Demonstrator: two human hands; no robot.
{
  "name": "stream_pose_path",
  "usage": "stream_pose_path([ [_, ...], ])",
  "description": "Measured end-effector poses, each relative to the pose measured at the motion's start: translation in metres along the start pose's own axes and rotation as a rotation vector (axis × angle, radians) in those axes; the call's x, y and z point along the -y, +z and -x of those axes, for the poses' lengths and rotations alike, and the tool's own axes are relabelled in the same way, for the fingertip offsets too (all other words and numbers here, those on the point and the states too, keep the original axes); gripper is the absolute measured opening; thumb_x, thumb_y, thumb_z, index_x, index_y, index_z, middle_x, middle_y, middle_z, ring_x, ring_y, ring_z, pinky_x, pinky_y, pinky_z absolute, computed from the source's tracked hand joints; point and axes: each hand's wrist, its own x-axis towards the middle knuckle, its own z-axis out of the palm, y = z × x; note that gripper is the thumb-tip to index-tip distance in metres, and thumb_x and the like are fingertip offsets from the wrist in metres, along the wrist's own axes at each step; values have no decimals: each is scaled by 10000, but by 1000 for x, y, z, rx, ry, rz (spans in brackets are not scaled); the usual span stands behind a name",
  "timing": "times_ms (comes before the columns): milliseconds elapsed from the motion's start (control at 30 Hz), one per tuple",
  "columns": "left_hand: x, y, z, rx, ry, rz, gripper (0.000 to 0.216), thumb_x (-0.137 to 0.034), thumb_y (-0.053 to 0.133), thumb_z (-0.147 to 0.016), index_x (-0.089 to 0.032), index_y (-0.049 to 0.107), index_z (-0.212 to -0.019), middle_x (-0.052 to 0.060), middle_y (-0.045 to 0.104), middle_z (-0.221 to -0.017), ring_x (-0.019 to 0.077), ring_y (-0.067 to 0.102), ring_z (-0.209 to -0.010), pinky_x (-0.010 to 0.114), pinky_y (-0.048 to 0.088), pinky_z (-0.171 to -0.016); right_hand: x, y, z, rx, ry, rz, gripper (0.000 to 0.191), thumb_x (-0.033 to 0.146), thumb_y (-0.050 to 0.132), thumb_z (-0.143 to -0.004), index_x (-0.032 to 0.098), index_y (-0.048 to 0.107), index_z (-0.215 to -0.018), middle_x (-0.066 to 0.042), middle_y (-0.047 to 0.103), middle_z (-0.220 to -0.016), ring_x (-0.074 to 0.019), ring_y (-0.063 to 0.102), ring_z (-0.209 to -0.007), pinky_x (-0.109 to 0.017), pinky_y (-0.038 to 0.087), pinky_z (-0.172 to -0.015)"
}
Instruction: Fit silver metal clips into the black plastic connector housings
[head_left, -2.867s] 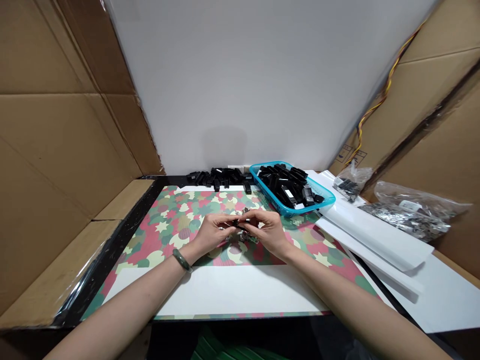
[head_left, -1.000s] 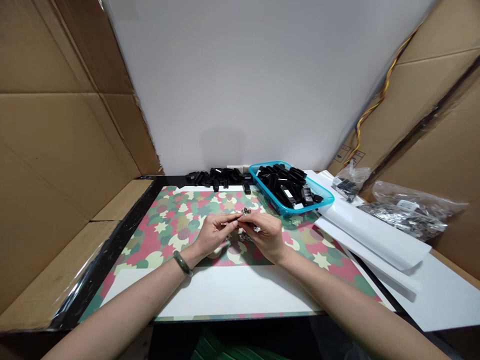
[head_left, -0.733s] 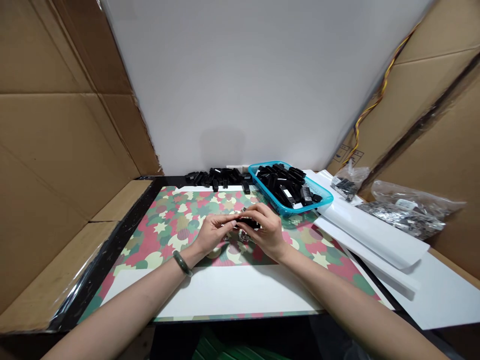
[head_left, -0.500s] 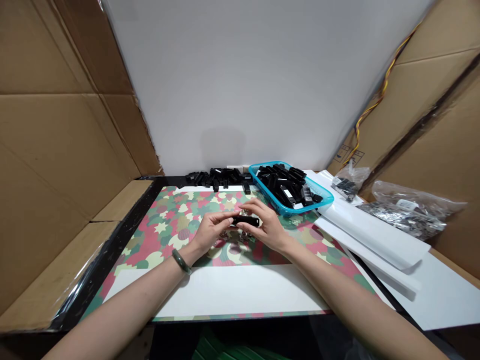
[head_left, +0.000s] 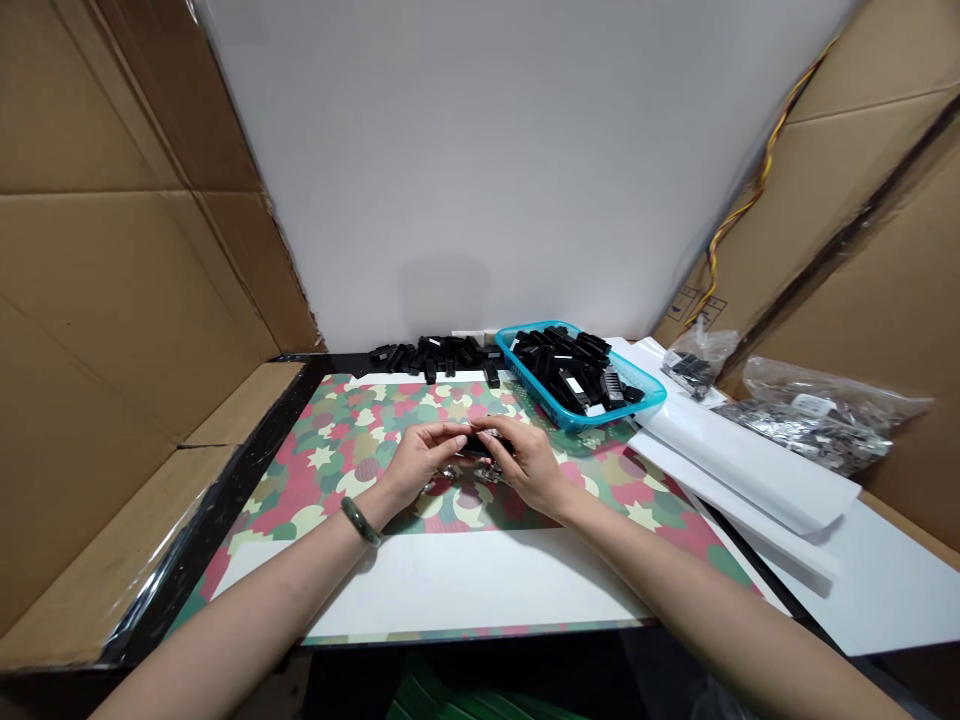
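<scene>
A black plastic connector housing (head_left: 484,446) lies across the fingertips of both hands, mostly hidden by them. My left hand (head_left: 424,458) pinches its left end, and my right hand (head_left: 529,462) covers its right end. Just below my hands, a small heap of shiny metal parts (head_left: 469,474) rests on the camouflage-patterned mat (head_left: 330,480). Their exact shape is too small to tell. A green bangle (head_left: 361,522) circles my left wrist.
A blue plastic basket (head_left: 525,383) full of black housings stands at the mat's far right corner, with a row of loose housings (head_left: 427,355) to its left. Plastic bags of black (head_left: 694,368) and metal parts (head_left: 814,430) lie on white sheets (head_left: 742,465). Cardboard walls (head_left: 127,300) flank the bench.
My hands have come closer together around the black housing, and my fingers now cover more of it. The view has shifted very slightly.
</scene>
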Motion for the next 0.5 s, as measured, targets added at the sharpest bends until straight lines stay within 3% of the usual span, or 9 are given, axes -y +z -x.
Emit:
stream_pose_path([
  [67, -2, -1, 0, 22, 5, -14, 364, -391, 830, -700, -144, 761, -959, 104, 771, -941, 213, 735, -766, 361, 611, -750, 3, 0, 0, -21, 53, -54, 195, 251, 489, -983, 205, 670, -1040, -76, 742, -982, -193, 711, -823, -304, 561, -725],
  [200, -8, -2, 3, 121, 34, -105, 435, -358, 838, -700, -168, 742, -1079, 112, 765, -969, 232, 728, -861, 349, 600, -763, 3, 2, 2, -12, 282, -317, 246, 345, 478, -994, 211, 622, -1142, -34, 728, -820, -113, 583, -413, -242, 470, -407],
  [267, -9, -1, 4, 111, 39, -147, 450, -352, 845, -690, -172, 740, -1088, 120, 762, -988, 240, 724, -865, 331, 598, -714, 2, 3, 3, -11, 324, -371, 277, 370, 478, -991, 216, 578, -1198, -47, 734, -903, -102, 569, -396, -236, 449, -373],
  [367, -10, 0, 5, 85, -8, -145, 405, -381, 822, -717, -169, 752, -1055, 125, 763, -969, 233, 726, -811, 299, 582, -635, 3, 0, 3, -81, 200, -166, 249, 338, 499, -978, 211, 570, -1180, -84, 716, -1045, -148, 668, -636, -275, 540, -571],
  [500, -8, -2, 4, 93, -61, -105, 383, -380, 838, -696, -185, 765, -1017, 103, 761, -939, 196, 713, -755, 242, 542, -558, 8, -8, 1, -122, -154, 84, 141, 251, 551, -936, 213, 599, -1063, -90, 714, -960, -225, 653, -853, -381, 525, -767],
])
